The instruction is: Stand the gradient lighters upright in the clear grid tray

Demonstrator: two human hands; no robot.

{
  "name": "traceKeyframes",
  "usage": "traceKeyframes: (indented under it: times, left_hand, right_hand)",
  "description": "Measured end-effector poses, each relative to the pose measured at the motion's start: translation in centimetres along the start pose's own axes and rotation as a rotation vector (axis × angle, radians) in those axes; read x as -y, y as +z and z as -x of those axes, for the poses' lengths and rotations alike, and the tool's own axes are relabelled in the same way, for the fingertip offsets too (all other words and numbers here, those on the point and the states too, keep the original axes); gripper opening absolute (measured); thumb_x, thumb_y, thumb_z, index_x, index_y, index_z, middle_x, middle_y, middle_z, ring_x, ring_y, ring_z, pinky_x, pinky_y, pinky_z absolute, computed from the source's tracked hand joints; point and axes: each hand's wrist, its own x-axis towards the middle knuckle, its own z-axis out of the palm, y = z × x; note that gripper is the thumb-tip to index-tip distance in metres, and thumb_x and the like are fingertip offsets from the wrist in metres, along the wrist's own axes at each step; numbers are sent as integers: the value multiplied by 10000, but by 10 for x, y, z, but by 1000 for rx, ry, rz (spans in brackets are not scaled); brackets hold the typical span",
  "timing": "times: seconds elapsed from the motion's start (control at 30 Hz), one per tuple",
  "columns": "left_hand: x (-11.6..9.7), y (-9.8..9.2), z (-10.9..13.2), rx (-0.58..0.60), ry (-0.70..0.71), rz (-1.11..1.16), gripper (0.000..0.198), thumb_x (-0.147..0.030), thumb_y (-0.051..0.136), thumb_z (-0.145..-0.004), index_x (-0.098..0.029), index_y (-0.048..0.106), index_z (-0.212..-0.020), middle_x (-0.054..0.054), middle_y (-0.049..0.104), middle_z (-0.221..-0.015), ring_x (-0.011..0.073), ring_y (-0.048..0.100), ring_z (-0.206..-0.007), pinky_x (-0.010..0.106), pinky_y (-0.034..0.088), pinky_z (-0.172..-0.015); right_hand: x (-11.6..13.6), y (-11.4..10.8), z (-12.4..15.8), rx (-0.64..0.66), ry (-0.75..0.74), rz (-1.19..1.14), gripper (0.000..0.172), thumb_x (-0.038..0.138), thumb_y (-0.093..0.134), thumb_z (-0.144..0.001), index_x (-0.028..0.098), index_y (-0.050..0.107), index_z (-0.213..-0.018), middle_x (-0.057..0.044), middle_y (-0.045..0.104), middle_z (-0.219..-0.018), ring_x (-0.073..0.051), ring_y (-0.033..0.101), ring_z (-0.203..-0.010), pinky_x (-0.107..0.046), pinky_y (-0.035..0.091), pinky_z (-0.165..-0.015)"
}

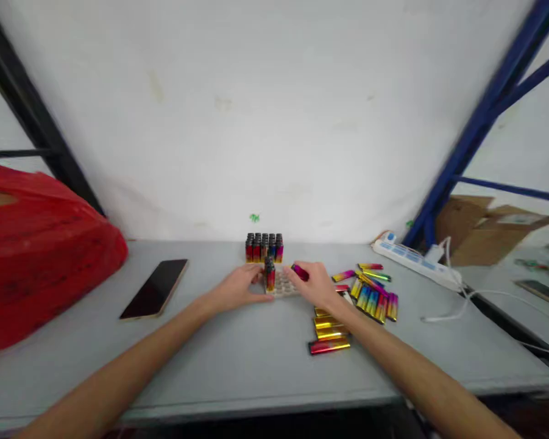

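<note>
A white tray with rows of holes (284, 285) sits on the table in front of me, with a few lighters (270, 275) standing upright at its left end. My left hand (241, 288) grips that end, its thumb along the near edge and its fingers curled behind. Over the tray's right side, my right hand (314, 284) pinches a purple lighter (300, 272), which is tilted. Behind the tray stands a block of several upright lighters (264, 249) with black tops. The holes under my right hand are partly hidden.
Loose, shiny lighters (370, 299) lie at the right, with more (329, 333) beside my right forearm. A phone (155, 289) rests at left near a red plastic bag (46, 256). A white power strip (415, 261) with a cable and a cardboard box (488, 235) are far right.
</note>
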Motion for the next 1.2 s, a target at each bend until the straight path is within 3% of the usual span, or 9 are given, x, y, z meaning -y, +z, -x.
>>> traceKeyframes:
  times: [0.3, 0.63, 0.9, 1.2]
  left_hand:
    - [2, 0, 1, -20, 5, -1, 542, -690, 768, -776, -193, 637, -948, 61, 675, -930, 262, 642, -827, 333, 479, -736]
    - [3, 0, 1, -8, 25, -16, 530, -649, 788, -798, -177, 649, -997, 62, 670, -936, 255, 635, -828, 325, 470, -739]
    - [3, 1, 0, -9, 14, -4, 528, -672, 774, -792, -187, 639, -950, 72, 678, -962, 262, 642, -855, 338, 488, -763]
    - [6, 3, -1, 3, 24, -21, 543, -693, 752, -815, -187, 635, -976, 73, 681, -970, 268, 648, -873, 346, 493, -773]
  right_hand:
    - [-2, 2, 0, 46, -8, 51, 297, 308, 518, -892, 222, 424, -624, 54, 395, -533, -107, 357, -527, -278, 239, -582]
    - [-1, 3, 1, 44, -69, 78, 445, 475, 534, -999, 230, 413, -647, 44, 448, -552, -117, 365, -543, -279, 253, -587]
    - [0, 4, 1, 76, -59, 93, 414, 436, 532, -987, 226, 442, -642, 31, 466, -555, -122, 397, -538, -280, 257, -591]
    - [-5, 0, -1, 43, -17, 117, 258, 297, 540, -901, 213, 506, -660, 45, 432, -553, -114, 379, -537, -276, 251, -601]
